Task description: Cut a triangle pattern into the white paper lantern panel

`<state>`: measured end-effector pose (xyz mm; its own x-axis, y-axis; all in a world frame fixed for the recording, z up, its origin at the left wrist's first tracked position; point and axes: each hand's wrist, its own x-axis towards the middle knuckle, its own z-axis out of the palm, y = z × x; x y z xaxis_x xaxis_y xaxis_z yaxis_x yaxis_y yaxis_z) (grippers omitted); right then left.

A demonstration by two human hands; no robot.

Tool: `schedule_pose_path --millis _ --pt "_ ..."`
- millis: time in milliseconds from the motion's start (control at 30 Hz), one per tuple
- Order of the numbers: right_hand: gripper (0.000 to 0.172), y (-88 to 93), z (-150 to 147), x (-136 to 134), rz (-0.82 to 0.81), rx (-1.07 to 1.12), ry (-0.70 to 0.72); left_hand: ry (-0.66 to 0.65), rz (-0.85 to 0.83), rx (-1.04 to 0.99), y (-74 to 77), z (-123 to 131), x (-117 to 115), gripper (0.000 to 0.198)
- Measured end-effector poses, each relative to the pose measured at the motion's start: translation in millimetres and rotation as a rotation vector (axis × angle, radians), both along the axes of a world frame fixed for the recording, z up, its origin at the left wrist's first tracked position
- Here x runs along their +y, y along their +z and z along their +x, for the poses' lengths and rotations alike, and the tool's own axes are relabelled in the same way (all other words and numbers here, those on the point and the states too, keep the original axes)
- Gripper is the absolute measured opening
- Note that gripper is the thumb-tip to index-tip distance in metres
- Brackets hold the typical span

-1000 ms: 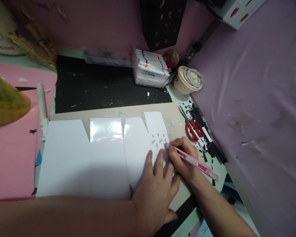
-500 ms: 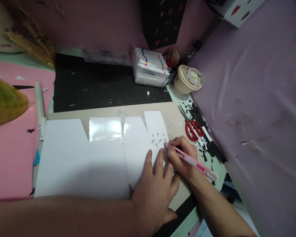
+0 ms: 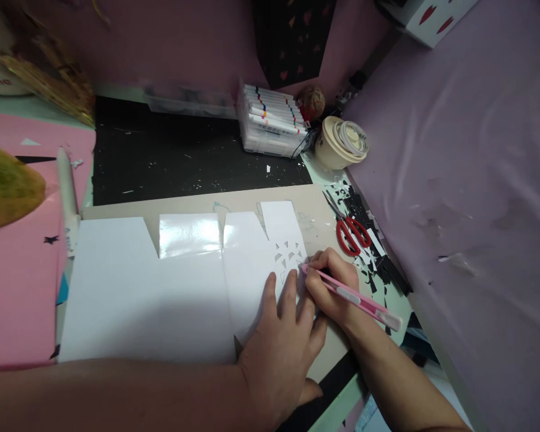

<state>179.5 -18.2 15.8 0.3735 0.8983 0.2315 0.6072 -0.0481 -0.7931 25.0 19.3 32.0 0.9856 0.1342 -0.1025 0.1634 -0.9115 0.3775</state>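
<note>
A large white sheet of card [image 3: 162, 300], notched along its far edge, lies on a beige board [image 3: 198, 201]. My left hand [image 3: 283, 336] rests flat on its right part with the fingers spread. In my right hand [image 3: 335, 282] is a pink craft knife [image 3: 357, 298], held like a pen. Its tip meets the card beside several small cut-out shapes [image 3: 290, 255], close to my left fingertips. The blade itself is too small to make out.
Red-handled scissors [image 3: 353, 235] lie right of the board among black and white paper scraps [image 3: 373, 264]. Behind stand a case of markers [image 3: 274, 123] and a cream tub [image 3: 335, 147]. Pink paper [image 3: 18, 288] and a yellow-green object [image 3: 9, 186] are at the left.
The view has shifted slightly, so everything sits a little further left. The back end of the craft knife has swung slightly right; my left hand keeps its place on the card.
</note>
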Motion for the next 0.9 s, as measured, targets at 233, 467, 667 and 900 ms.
schedule_pose_path --millis 233,467,667,900 --pt "0.021 0.2 -0.7 -1.5 -0.009 0.033 0.006 -0.003 0.0 0.009 2.0 -1.1 1.2 0.086" --pt "0.011 -0.1 -0.2 -1.9 -0.034 0.008 -0.083 -0.006 -0.002 0.019 2.1 -0.3 1.7 0.085" --pt "0.009 0.1 -0.4 -0.7 -0.042 -0.026 -0.104 -0.021 -0.005 0.035 3.4 -0.7 2.9 0.085" --pt "0.009 1.3 -1.1 -0.7 -0.055 -0.047 -0.083 -0.009 0.001 0.02 1.3 -0.2 1.2 0.085"
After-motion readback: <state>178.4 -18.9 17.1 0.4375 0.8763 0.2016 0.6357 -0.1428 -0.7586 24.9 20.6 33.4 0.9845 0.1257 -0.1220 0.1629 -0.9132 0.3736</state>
